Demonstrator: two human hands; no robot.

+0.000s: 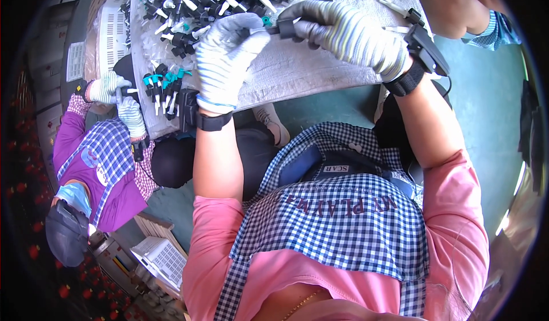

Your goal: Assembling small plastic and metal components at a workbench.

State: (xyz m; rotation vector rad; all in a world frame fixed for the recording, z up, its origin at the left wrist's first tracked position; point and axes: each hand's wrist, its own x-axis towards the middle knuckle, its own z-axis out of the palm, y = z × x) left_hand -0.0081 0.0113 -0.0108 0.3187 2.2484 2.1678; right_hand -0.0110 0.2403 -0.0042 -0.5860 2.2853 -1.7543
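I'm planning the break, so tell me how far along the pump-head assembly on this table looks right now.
Done: a cluster of black pump heads with teal collars stands grouped at the table's left edge. In hand: the left hand and right hand, both gloved, meet on one black pump part. Left: a big loose pile of black and white pump parts covers the far side, so most work seems to remain.

Green floor [486,86] under everything, worn and dull. A worktable [297,72] draped in pale grey cloth fills the top. White slatted crates [163,258] sit lower left, and bright daylight glints at the right edge.
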